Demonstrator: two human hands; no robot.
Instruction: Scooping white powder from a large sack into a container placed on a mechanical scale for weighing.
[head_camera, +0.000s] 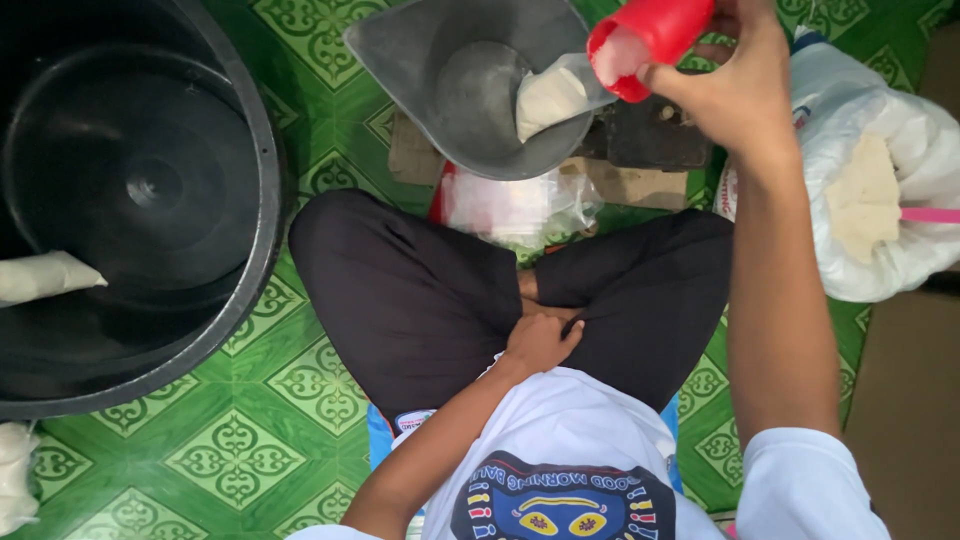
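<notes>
At far left I note a large black plastic tub (140, 200), smooth and round, with a filled white bag (45, 277) lying in it. My left hand (540, 342) rests on my lap, fingers loosely curled, gripping nothing. Ahead, the grey metal scale pan (470, 80) holds a clear, limp plastic bag (555, 95) of pale powder. My right hand (735, 70) has its fingers closed around a tilted red plastic scoop (645, 40) at the bag's mouth. Risk: the soft mouth could fold, spilling powder onto the glossy green tiled floor (240, 450). At right sits the open white sack (880, 190).
</notes>
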